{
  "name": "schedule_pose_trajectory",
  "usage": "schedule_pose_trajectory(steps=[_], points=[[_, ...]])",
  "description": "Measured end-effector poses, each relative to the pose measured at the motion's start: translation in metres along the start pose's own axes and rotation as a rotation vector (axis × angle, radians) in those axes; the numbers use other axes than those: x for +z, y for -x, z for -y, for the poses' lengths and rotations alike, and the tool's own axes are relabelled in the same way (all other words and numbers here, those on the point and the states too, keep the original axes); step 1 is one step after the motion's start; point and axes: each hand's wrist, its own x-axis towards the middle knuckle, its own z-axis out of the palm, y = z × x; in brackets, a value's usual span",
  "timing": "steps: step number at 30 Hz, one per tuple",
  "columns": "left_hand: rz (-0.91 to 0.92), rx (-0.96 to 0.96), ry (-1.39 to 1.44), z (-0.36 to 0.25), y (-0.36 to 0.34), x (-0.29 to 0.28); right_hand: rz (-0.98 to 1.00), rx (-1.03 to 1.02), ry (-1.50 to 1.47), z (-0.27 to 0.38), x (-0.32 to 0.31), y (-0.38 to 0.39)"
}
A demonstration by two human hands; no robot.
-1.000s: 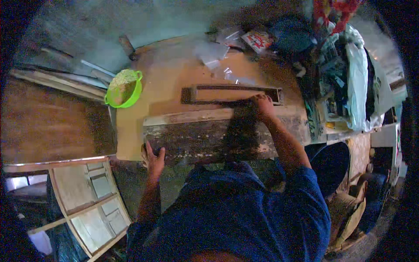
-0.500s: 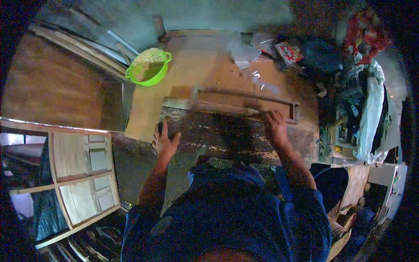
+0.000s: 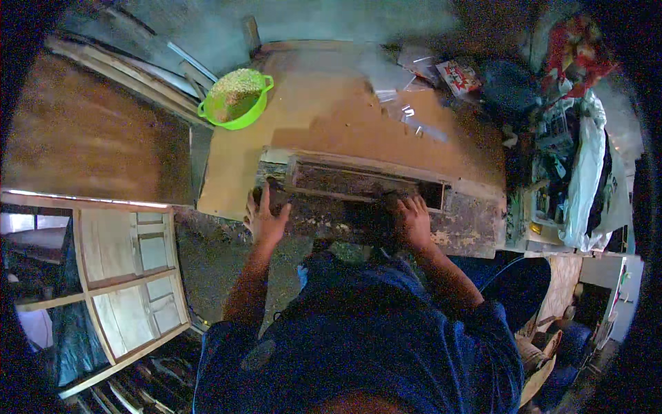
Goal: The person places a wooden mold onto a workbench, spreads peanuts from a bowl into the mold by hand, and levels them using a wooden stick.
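Observation:
A long, narrow wooden frame [image 3: 372, 167] with a dark hollow inside lies along the near edge of the workbench. My right hand [image 3: 414, 224] is at its near rail toward the right end, fingers bent down over the wood. A dark patch beside those fingers is too dim to make out. To the left, my left hand [image 3: 265, 219] is open, its fingers and thumb spread over the worn bench edge, just short of the frame's left end. Under both hands runs a dark, scuffed plank [image 3: 469, 224] with flaking patches.
A bright green two-handled basin [image 3: 245, 119] with pale grains stands at the back left on a tan board [image 3: 296, 90]. Clear plastic pieces [image 3: 414, 124] and a red-and-white packet [image 3: 458, 79] lie at the back right. A cluttered crate with white plastic sheeting [image 3: 583, 172] is at the right.
The wooden frame has shifted toward me and a little left, with my right hand moving along with it. My left hand has stayed nearly in place, its fingers slightly more spread.

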Motion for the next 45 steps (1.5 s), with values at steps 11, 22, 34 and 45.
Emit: schedule_pose_trajectory(steps=[11,22,34,45], points=[[-0.128,0.053,-0.088,0.006,-0.022,0.023,-0.386,0.627,-0.153,-0.036,-0.023,0.041],[-0.148,0.136,-0.093,0.006,-0.017,0.011,-0.266,0.717,-0.294,-0.022,-0.039,0.041],[-0.201,0.274,-0.001,-0.009,-0.018,0.015,-0.293,0.68,-0.166,-0.028,-0.034,0.049],[-0.13,0.27,-0.224,-0.023,-0.013,0.02,-0.303,0.658,-0.223,-0.033,-0.033,0.048]])
